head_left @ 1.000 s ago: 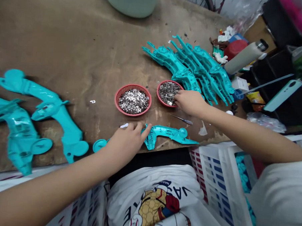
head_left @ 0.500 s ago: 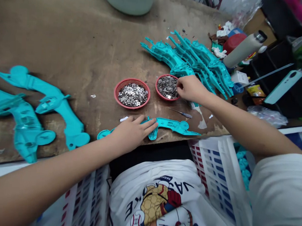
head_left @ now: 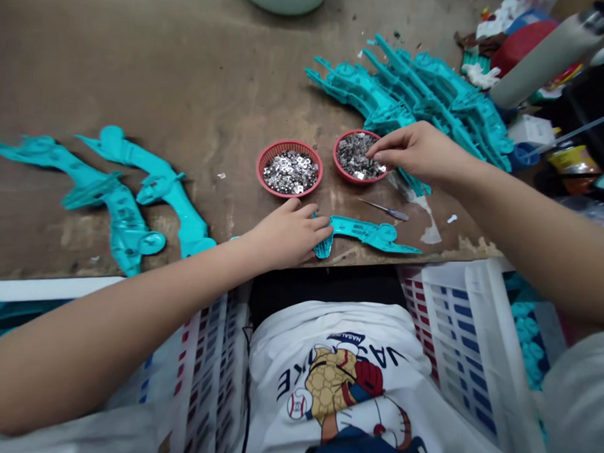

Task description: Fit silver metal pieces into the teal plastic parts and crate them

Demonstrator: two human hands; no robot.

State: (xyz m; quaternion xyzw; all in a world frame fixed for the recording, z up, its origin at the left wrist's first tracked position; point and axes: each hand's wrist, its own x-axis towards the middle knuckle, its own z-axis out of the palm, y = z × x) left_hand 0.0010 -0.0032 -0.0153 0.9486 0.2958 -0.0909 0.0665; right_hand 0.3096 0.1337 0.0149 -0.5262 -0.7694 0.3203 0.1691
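A teal plastic shell [head_left: 369,233] lies at the near edge of the worn wooden bench [head_left: 188,81]. My left hand [head_left: 287,234] rests flat on its left end, fingers stretched out. Behind it stand two small red baskets: the left basket [head_left: 290,169] holds shiny metal washers, the right basket [head_left: 358,157] holds darker small metal parts. My right hand [head_left: 415,151] hovers over the right basket's far rim with thumb and fingers pinched together; what they hold is too small to see. A thin screwdriver [head_left: 384,209] lies between the basket and the shell.
A heap of teal shells [head_left: 418,98] sits behind the right basket. Two more teal shells [head_left: 128,192] lie at the left. White slatted crates [head_left: 458,320] stand below the bench edge on both sides. A grey bottle [head_left: 544,57] and clutter fill the far right.
My right hand has stayed at the right basket and its fingers have drawn into a pinch. My left hand stays on the shell. The view has shifted, so everything sits further right and higher.
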